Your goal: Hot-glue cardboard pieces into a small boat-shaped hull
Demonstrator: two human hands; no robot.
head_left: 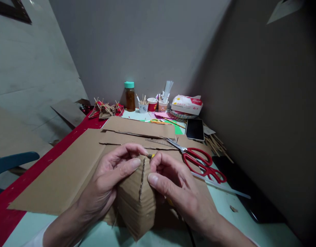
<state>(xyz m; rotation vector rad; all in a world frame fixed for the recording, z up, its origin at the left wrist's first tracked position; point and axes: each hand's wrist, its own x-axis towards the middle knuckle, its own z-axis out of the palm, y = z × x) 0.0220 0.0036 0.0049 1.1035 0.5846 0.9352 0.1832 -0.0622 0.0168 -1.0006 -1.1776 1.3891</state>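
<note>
A bent, creased piece of brown cardboard [136, 209] hangs between my hands, with a dark ragged seam running down its middle. My left hand [114, 175] pinches its upper left side, thumb in front. My right hand [173, 181] is closed at the upper right side, its thumb against the cardboard. A small dark tip with a yellow part [152, 156] pokes out beside the right fingers, reaching the top of the seam. Most of that yellow tool is hidden behind the right hand, and a dark cord shows below.
Red-handled scissors [199, 161] lie right of my hands on cardboard sheets [139, 128]. Behind stand a bottle [130, 97], paper cups [152, 104] and a tissue pack [187, 104]. A phone [195, 129] and wooden sticks [217, 145] lie right.
</note>
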